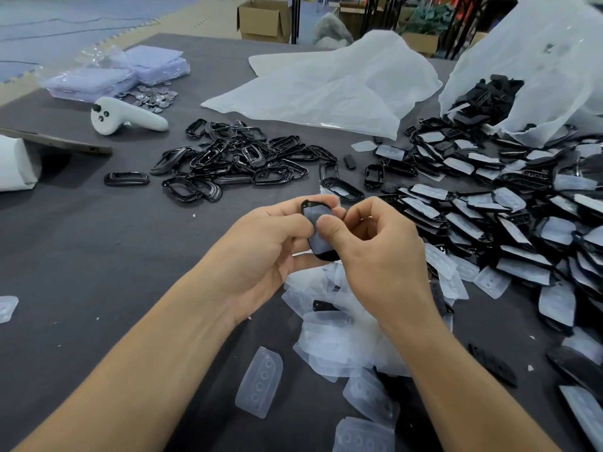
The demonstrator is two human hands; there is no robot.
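Observation:
Both hands hold one black key-fob shell (321,243) with a translucent film on its face, above the middle of the grey table (98,243). My left hand (261,252) grips the shell from the left, fingers curled round its edge. My right hand (378,252) pinches the film with thumb and forefinger at the shell's upper face. Under the hands lies a heap of peeled translucent films (329,334). A pile of bare black frames (238,158) lies beyond, and a large pile of film-covered shells (496,216) spreads to the right.
A white controller (125,117) and small metal discs (156,96) lie at the back left beside bagged purple packs (114,73). A tablet (58,143) leans at the left edge. White plastic bags (332,83) lie at the back; one bag (535,60) spills black parts. Cardboard boxes (262,19) stand behind.

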